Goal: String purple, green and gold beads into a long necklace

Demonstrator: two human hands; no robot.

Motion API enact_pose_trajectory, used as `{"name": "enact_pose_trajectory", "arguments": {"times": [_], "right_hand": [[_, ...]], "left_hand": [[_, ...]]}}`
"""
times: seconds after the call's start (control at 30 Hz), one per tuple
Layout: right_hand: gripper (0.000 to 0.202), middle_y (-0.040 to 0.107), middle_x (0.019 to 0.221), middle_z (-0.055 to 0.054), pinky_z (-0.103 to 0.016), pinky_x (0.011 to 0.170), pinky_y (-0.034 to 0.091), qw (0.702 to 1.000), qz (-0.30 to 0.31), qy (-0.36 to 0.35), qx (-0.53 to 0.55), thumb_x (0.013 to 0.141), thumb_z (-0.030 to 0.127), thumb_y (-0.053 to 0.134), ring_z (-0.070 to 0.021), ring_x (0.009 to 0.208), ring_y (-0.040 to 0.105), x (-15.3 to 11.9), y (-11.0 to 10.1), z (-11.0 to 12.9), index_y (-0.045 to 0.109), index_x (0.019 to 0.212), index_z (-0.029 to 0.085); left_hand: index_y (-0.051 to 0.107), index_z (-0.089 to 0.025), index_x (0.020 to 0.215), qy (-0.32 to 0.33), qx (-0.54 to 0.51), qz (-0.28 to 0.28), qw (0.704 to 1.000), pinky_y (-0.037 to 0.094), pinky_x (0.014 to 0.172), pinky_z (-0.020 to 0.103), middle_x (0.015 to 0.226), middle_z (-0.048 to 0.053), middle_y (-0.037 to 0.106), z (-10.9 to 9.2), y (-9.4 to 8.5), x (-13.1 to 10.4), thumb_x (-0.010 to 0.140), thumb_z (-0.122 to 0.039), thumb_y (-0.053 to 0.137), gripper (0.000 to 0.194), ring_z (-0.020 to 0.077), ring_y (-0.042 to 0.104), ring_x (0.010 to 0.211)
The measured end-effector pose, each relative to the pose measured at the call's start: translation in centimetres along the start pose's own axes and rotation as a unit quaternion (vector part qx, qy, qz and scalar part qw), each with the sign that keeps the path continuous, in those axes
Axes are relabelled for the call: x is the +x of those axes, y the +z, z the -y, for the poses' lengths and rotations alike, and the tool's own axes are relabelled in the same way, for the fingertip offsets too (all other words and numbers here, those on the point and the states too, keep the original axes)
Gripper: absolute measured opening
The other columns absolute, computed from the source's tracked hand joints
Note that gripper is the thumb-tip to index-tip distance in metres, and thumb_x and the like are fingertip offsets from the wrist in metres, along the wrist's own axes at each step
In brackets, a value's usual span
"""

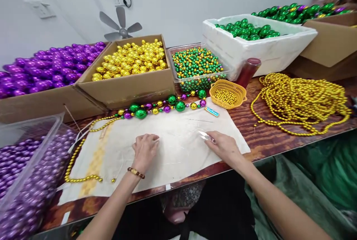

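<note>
My left hand, with a brown bead bracelet at the wrist, is low over the white cloth. Its fingers are curled together; whatever they pinch is too fine to make out. Thin clear thread runs across the cloth near it. In my right hand are small silver snips, blades pointing left. A needle lies beyond them. Along the cloth's far edge rests a strand of green, purple and gold beads, leading left into a string of small gold beads. One loose gold bead sits left of my left wrist.
Behind stand boxes of purple beads and gold beads, a clear bin and a foam box. A yellow basket, red bottle and heaped gold strands are right. A person's hand shows far right.
</note>
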State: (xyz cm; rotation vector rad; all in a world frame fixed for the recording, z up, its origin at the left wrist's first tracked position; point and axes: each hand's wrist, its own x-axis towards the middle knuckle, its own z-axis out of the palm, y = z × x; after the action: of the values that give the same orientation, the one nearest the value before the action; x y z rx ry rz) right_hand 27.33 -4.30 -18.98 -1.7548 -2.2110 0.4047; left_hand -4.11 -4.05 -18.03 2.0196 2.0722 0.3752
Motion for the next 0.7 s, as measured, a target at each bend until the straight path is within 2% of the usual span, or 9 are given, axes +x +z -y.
{"name": "enact_pose_trajectory", "arguments": {"times": [0.1, 0.17, 0.3, 0.4, 0.53, 0.7], "right_hand": [[0.032, 0.068, 0.108, -0.001, -0.03, 0.073, 0.045, 0.999, -0.023, 0.038, -0.02, 0.094, 0.04, 0.045, -0.0222, 0.095, 0.064, 0.7, -0.5, -0.6, 0.057, 0.12, 0.026], [0.033, 0.068, 0.107, -0.002, -0.03, 0.074, 0.045, 0.998, -0.029, 0.048, -0.034, 0.095, 0.04, 0.044, -0.0214, 0.095, 0.064, 0.9, -1.3, -1.1, 0.056, 0.121, 0.024], [0.031, 0.066, 0.113, 0.0, -0.028, 0.073, 0.044, 0.998, -0.019, 0.027, -0.061, 0.094, 0.036, 0.046, -0.0197, 0.096, 0.064, 1.4, -2.7, -1.0, 0.056, 0.122, 0.026], [0.031, 0.066, 0.115, 0.0, -0.03, 0.07, 0.044, 0.997, -0.011, 0.02, -0.078, 0.092, 0.035, 0.048, -0.0211, 0.094, 0.065, 2.0, -3.1, -0.5, 0.056, 0.121, 0.028], [0.032, 0.066, 0.113, -0.003, -0.031, 0.067, 0.042, 0.996, -0.011, 0.035, -0.082, 0.092, 0.036, 0.047, -0.0241, 0.097, 0.064, 2.4, -3.5, -0.7, 0.058, 0.12, 0.027], [0.029, 0.068, 0.108, -0.004, -0.031, 0.068, 0.042, 0.997, -0.014, 0.041, -0.056, 0.091, 0.035, 0.049, -0.025, 0.093, 0.064, 2.1, -3.9, -1.0, 0.06, 0.117, 0.026]], "left_hand": [[0.064, -0.024, 0.1, 0.052, -0.01, 0.017, 0.998, 0.031, 0.082, 0.042, 0.104, 0.007, 0.063, -1.3, 1.1, 1.1, 0.087, -0.028, 0.05, 0.019, 0.0297, 0.042, 0.108], [0.063, -0.024, 0.1, 0.08, -0.027, 0.028, 0.996, 0.03, 0.083, 0.041, 0.103, 0.007, 0.062, -3.6, 2.4, 1.6, 0.086, -0.027, 0.051, 0.019, 0.0289, 0.042, 0.107], [0.061, -0.024, 0.099, 0.115, -0.06, 0.033, 0.991, 0.029, 0.084, 0.04, 0.102, 0.006, 0.061, -8.3, 4.9, 3.0, 0.084, -0.03, 0.054, 0.017, 0.027, 0.043, 0.105], [0.06, -0.024, 0.098, 0.114, -0.075, 0.033, 0.99, 0.029, 0.081, 0.039, 0.101, 0.006, 0.06, -10.6, 6.2, 4.3, 0.081, -0.03, 0.057, 0.018, 0.0267, 0.044, 0.102], [0.062, -0.022, 0.089, 0.099, -0.084, 0.04, 0.991, 0.028, 0.077, 0.038, 0.096, 0.006, 0.06, -11.6, 6.9, 5.5, 0.079, -0.023, 0.056, 0.012, 0.0274, 0.044, 0.1], [0.06, -0.021, 0.08, 0.102, -0.108, 0.05, 0.988, 0.027, 0.08, 0.039, 0.092, 0.004, 0.064, -11.6, 6.1, 5.9, 0.08, -0.019, 0.05, 0.01, 0.0248, 0.048, 0.1]]}}
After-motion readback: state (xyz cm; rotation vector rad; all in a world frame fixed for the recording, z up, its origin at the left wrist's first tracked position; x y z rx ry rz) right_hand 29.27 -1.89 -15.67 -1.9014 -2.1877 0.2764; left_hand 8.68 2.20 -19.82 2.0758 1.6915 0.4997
